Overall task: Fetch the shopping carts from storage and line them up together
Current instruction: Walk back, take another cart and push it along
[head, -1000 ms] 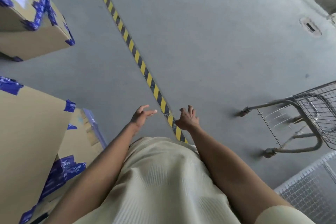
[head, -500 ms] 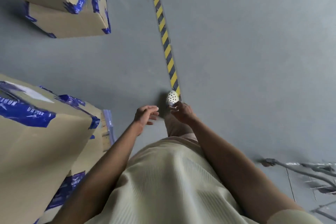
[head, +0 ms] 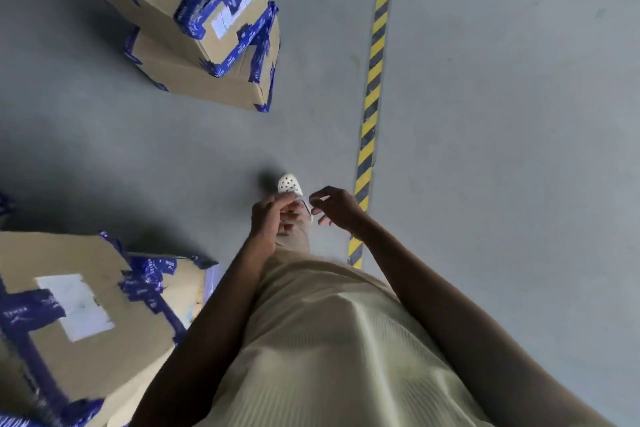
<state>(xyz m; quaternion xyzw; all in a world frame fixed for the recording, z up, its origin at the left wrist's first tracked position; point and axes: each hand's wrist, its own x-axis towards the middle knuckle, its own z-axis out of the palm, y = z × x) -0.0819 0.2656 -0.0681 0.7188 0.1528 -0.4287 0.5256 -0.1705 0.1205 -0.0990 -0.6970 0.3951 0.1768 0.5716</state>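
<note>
No shopping cart shows in the head view now. My left hand (head: 272, 218) hangs in front of my body with its fingers loosely curled and nothing in it. My right hand (head: 337, 206) is beside it, fingers spread and relaxed, also holding nothing. Between the two hands my white perforated shoe (head: 289, 184) steps forward on the grey floor.
Two stacked cardboard boxes (head: 204, 28) with blue tape stand ahead on the left. Another taped box (head: 86, 308) is close by my left side. A yellow-black striped floor line (head: 372, 87) runs ahead on my right and turns right at the top.
The view has swung left: the cart at the right edge has left the frame and the boxes have come closer. My hands have drawn together and a foot has stepped forward.
</note>
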